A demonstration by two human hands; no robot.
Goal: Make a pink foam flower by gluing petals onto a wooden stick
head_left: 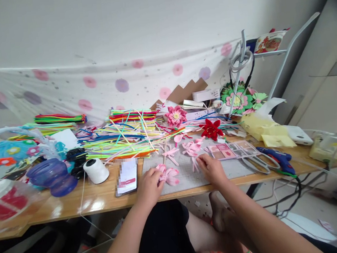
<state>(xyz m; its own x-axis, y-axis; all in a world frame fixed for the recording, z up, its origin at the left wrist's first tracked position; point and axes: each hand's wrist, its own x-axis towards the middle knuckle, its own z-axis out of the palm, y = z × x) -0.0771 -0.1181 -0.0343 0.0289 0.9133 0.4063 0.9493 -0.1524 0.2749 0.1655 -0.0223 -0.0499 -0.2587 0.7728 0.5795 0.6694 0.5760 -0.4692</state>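
Note:
My left hand point(150, 186) is closed on a pink pipe-cleaner flower point(168, 174) that lies on the grey cutting mat point(237, 167) at the table's front edge. My right hand point(211, 169) rests on the mat a little to the right, fingers curled and pinching a loose pink petal piece point(194, 163). More pink petal loops point(192, 147) are scattered on the mat just beyond both hands. A phone point(127, 176) lies immediately left of my left hand.
A heap of coloured pipe cleaners point(124, 134) fills the middle. A thread spool point(96, 170) and purple bowl point(52, 175) stand at left. A red flower point(211, 129), pink flower point(176, 116), palette point(232, 149), scissors point(258, 164) and glue gun point(277, 159) lie right.

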